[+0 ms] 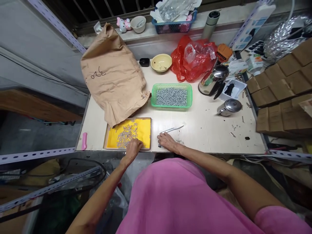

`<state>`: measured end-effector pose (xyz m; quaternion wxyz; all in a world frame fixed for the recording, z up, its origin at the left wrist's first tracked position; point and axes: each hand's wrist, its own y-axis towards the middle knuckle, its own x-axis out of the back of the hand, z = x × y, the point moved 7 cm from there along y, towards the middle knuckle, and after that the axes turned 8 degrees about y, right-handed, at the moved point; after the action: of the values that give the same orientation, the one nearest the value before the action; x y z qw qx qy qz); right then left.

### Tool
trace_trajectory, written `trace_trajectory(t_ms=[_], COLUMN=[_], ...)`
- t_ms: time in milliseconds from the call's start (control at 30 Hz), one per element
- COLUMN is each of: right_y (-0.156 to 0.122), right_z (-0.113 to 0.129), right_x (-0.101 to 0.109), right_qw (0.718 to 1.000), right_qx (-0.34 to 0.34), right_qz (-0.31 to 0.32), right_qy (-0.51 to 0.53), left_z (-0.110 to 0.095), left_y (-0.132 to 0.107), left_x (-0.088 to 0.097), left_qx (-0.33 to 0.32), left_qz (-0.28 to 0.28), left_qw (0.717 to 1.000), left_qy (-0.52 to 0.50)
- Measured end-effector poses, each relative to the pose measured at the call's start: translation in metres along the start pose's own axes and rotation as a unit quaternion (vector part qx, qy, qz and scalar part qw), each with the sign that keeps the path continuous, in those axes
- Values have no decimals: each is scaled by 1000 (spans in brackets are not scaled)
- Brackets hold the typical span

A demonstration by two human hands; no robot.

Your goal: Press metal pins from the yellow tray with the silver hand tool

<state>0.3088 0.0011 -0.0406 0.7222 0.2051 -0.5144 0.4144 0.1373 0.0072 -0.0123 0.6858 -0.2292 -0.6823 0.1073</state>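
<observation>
My left hand [133, 147] rests on the near edge of a yellow tray [143, 130], fingers curled over a pile of small metal pins [125, 133] spread across it. My right hand [167, 141] lies on the tabletop just right of the tray, knuckles up, fingers bent; what they hold, if anything, is hidden. Metal tweezers [172, 129] lie on the table just beyond that hand. Farther back stands a green plastic basket [171, 107] filled with more metal pins [171, 96].
A large brown paper sack [113, 74] leans at back left. A yellow bowl [161, 62], red plastic bag [192, 58], kettle [214, 81] and steel pot [229, 107] stand behind. Cardboard boxes [280, 87] stack at the right. A pink knife handle [84, 140] lies at the left edge.
</observation>
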Motion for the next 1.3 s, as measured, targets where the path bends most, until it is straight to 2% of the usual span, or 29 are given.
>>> trace_trajectory(t_ms=[167,267,367,467,567,633,667,733,833,933,1000,1067,1167,1300], right_y=[4,4,7,16,20,14,9,-5,-36,-68,-81,-88,-91,-92], right_z=[3,-4,-22,-46,-68,-76,-77,-71,-57,-43,-37,-38,-47,-63], right_x=[-2,16,61,125,181,195,193,168,101,40,15,3,-1,6], right_qw=[1000,992,961,923,903,897,901,921,940,948,952,953,952,950], right_qx=[-6,-53,-125,-184,-238,-270,-274,-261,-263,-275,-278,-283,-292,-301], right_qz=[-15,-83,-204,-298,-337,-338,-325,-272,-173,-84,-46,-25,-18,-43], right_qy=[23,79,137,160,120,92,87,99,133,137,123,104,86,67], left_z=[-21,-23,-22,-20,-20,-19,-17,-10,3,5,-9,-30,-62,-85], left_y=[3,6,8,7,6,6,7,9,12,15,20,26,31,36], left_x=[-7,-14,-19,-22,-22,-22,-21,-18,-7,6,5,-4,-20,-34], left_qx=[-29,-31,-32,-26,-22,-17,-12,15,74,122,131,139,156,171], left_qz=[48,54,50,61,65,54,45,19,-35,-75,-48,2,60,77], left_qw=[995,993,992,992,992,994,995,999,994,968,950,919,871,858], left_qy=[79,99,109,110,103,97,88,47,-79,-208,-280,-370,-463,-477])
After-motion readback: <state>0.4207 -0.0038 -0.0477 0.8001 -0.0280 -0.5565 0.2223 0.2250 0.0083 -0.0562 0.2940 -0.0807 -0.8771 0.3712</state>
